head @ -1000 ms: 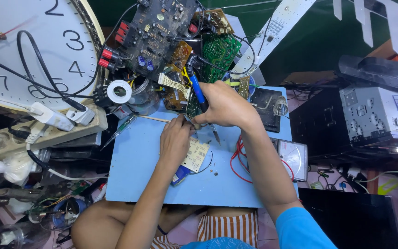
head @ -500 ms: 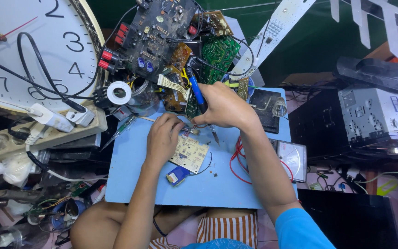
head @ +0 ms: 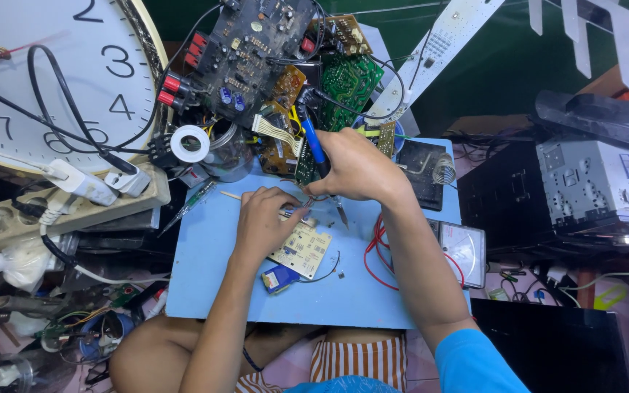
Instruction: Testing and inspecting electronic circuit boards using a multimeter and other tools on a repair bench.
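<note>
At the bottom of the frame, a person in a blue sleeve sits behind a light blue rectangular worktop [head: 205,284], both forearms reaching up the picture. Just above the bottom edge of the mat lies a small blue component [head: 278,279], touching the lower corner of a small cream-coloured printed circuit board [head: 303,251] at frame centre. The left hand [head: 267,222] rests on that board's upper left part, fingers curled down to pin it flat; whether they pinch anything small cannot be told. Just above and to the right, the right hand [head: 354,169] is closed in a fist around a blue-handled soldering iron [head: 313,142], its tip angled down toward the board's upper edge, close by the left fingertips. Red wires [head: 376,247] loop on the mat right of the board, beside an analogue meter with a white dial [head: 466,251].

Farther up, a heap of green and brown circuit boards [head: 343,84] and a large black circuit board [head: 245,47] crowd the top centre, a roll of white tape [head: 189,143] to their left. A large white wall clock [head: 45,80] fills the upper left.

The work appears to be at the soldering stage; the next touch calls for a steady board and a precise tip on one joint.
</note>
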